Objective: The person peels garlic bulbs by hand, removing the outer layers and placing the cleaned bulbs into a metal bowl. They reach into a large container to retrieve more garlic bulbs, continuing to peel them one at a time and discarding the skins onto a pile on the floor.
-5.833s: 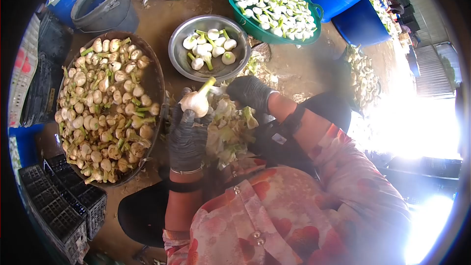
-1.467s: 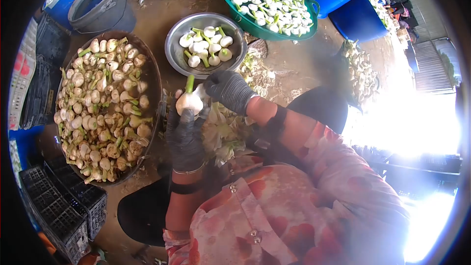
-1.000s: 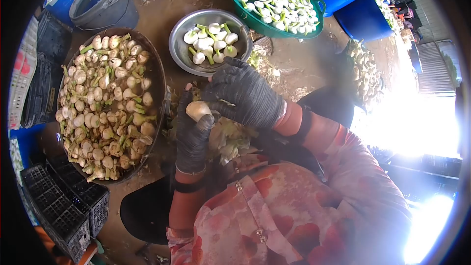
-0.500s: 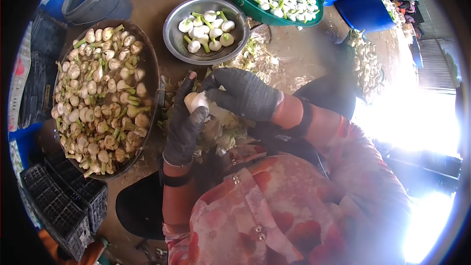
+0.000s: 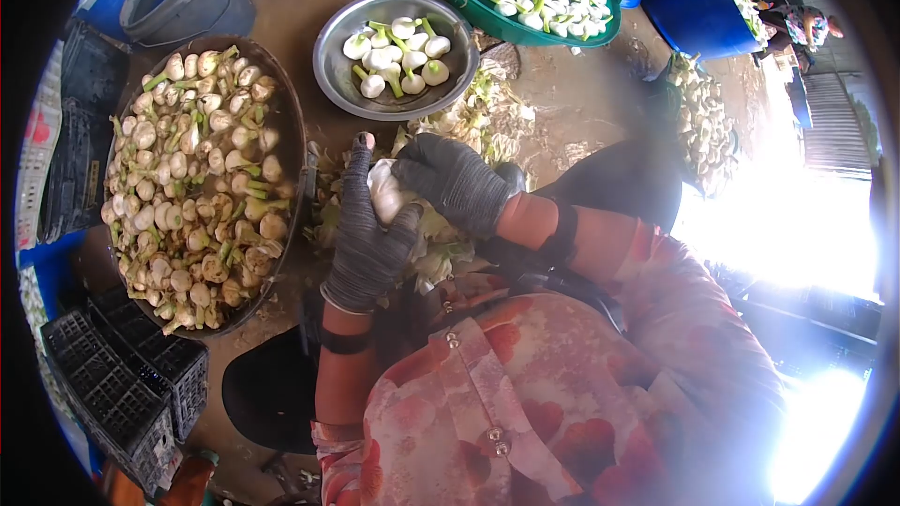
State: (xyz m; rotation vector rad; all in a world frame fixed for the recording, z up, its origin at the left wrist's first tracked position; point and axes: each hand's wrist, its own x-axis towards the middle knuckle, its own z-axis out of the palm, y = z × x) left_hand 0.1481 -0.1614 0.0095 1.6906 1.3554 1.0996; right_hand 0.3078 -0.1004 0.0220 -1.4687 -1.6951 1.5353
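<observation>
My left hand, in a dark grey glove, holds a whitish garlic bulb between thumb and fingers. Its index finger points up past the bulb, and a bare fingertip pokes out of the glove. Against the bulb's right side my gloved right hand is closed, its curled fingers pinching there; what lies under the fingertips is hidden. Just beyond both hands is a steel bowl with several cleaned white bulbs with short green stems. Peeled skins and leaves lie in a heap below the hands.
At left stands a wide round tub of unpeeled garlic bulbs in murky water. A green basin of white bulbs is at the top. Black crates, a dark bucket and blue tubs stand around. Another person is far right.
The garlic bulb has turned upward in my left hand, showing more of its side. My right hand has shifted slightly left and its fingers have curled tighter against the bulb.
</observation>
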